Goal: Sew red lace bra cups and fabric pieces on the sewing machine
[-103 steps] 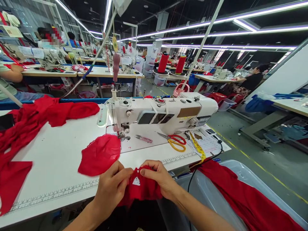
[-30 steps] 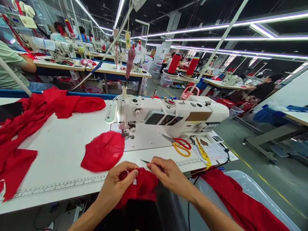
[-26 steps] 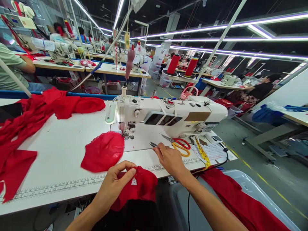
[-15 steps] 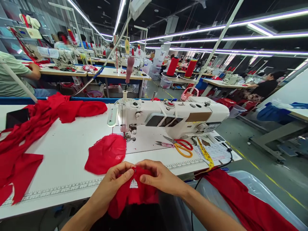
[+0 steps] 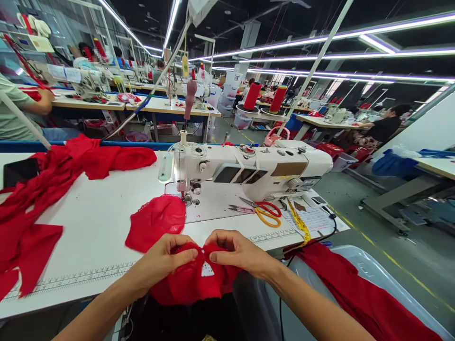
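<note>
Between my hands, at the front edge of the sewing table, hangs a piece of red fabric (image 5: 188,279) with a small white patch with dark marks (image 5: 206,269). My left hand (image 5: 174,255) pinches its upper edge between thumb and fingers. A short way to the right, my right hand (image 5: 234,253) grips the same edge, thumb in front. Behind my left hand a red sheer fabric piece (image 5: 156,222) lies on the table, its right end at the needle area of the white sewing machine (image 5: 227,166).
Scissors with red and orange handles (image 5: 268,213) and thread snips (image 5: 241,209) lie right of the needle. A yellow tape measure (image 5: 298,220) rests on a written sheet. Red cloth (image 5: 71,175) spreads along the left; more hangs over a clear plastic bin (image 5: 369,265). Co-workers sit farther back.
My hands have moved slightly apart, drawing the red fabric wider between them. The white patch now sits a little farther right. The view has shifted slightly.
</note>
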`<state>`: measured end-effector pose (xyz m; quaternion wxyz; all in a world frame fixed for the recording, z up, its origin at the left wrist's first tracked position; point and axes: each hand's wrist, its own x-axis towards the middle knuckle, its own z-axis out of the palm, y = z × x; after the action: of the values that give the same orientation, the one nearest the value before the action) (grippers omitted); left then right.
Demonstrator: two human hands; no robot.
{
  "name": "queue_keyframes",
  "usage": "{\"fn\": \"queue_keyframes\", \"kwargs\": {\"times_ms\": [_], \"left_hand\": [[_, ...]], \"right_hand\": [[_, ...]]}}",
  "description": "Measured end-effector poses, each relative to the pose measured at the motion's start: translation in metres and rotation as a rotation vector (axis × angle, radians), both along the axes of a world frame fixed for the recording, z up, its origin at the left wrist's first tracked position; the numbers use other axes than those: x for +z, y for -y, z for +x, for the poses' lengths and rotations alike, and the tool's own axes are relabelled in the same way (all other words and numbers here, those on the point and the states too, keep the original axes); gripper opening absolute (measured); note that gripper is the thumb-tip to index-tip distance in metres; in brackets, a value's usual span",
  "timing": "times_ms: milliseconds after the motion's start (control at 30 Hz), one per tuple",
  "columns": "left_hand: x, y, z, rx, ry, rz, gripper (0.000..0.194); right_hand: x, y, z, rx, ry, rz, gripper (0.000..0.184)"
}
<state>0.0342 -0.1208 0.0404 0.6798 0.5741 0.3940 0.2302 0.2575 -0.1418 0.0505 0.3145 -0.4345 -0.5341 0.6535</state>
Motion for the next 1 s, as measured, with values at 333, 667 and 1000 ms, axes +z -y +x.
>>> {"fn": "queue_keyframes", "kwargs": {"times_ms": [333, 667, 1000], "left_hand": [[0.009, -0.008, -0.001, -0.007, 0.000, 0.048, 0.026], [0.001, -0.010, 0.001, 0.034, 0.105, -0.119, 0.041], [0.003, -0.013, 0.001, -0.001, 0.046, -0.074, 0.029]], "right_hand": [[-0.004, -0.003, -0.004, -0.082, -0.073, 0.007, 0.035], [-0.016, -0.001, -0.011, -0.201, -0.262, -0.142, 0.034], [-0.013, -0.001, -0.011, -0.205, -0.273, -0.172, 0.031]]}}
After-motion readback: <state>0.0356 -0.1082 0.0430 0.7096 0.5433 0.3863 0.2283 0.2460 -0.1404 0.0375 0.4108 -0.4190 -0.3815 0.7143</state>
